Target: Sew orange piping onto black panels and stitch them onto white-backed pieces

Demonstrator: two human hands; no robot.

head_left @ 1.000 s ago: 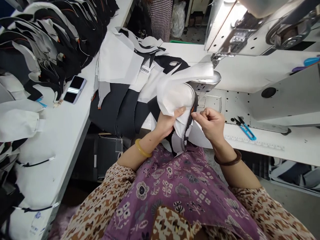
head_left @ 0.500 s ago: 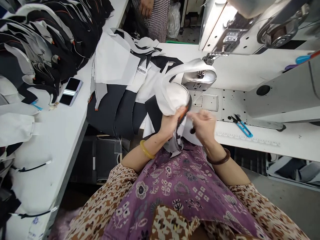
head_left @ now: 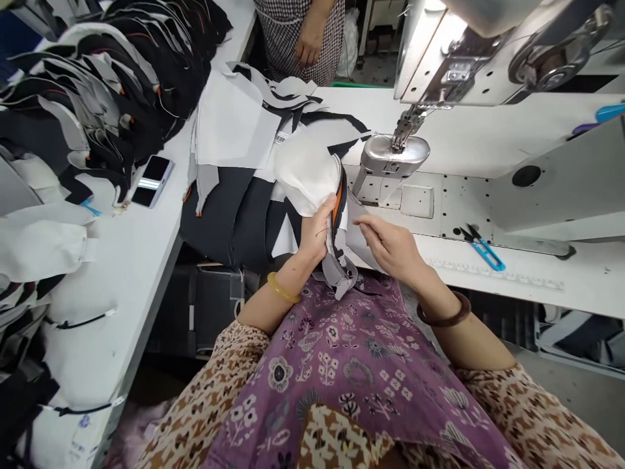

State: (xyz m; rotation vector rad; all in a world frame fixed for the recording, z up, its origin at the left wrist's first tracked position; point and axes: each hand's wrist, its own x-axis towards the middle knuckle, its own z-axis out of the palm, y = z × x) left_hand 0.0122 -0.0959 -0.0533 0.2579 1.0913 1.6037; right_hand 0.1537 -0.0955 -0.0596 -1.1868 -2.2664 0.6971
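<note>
My left hand (head_left: 315, 231) is closed round the edge of a sewn fabric piece (head_left: 307, 170), white on top with a black and orange edge and grey strips hanging below. Just right of that piece, my right hand (head_left: 388, 244) has its thumb and index finger pinched together; whatever lies between them is too small to make out. The metal sewing arm (head_left: 396, 156) with the needle parts above it stands behind my right hand, apart from the fabric. Black and white fabric panels (head_left: 229, 130) lie left of my left hand.
Blue thread snips (head_left: 483, 249) and a clear ruler (head_left: 498, 273) lie at the right. A phone (head_left: 152, 181) rests on the left table beside heaped fabric pieces (head_left: 117, 85). Beyond the table stands another person, one hand (head_left: 310, 40) visible. The machine head (head_left: 459, 65) overhangs the upper right.
The white fabric has come away from the metal sewing arm, moving left with my left hand. My right hand has moved away from the fabric's edge. The view has shifted slightly.
</note>
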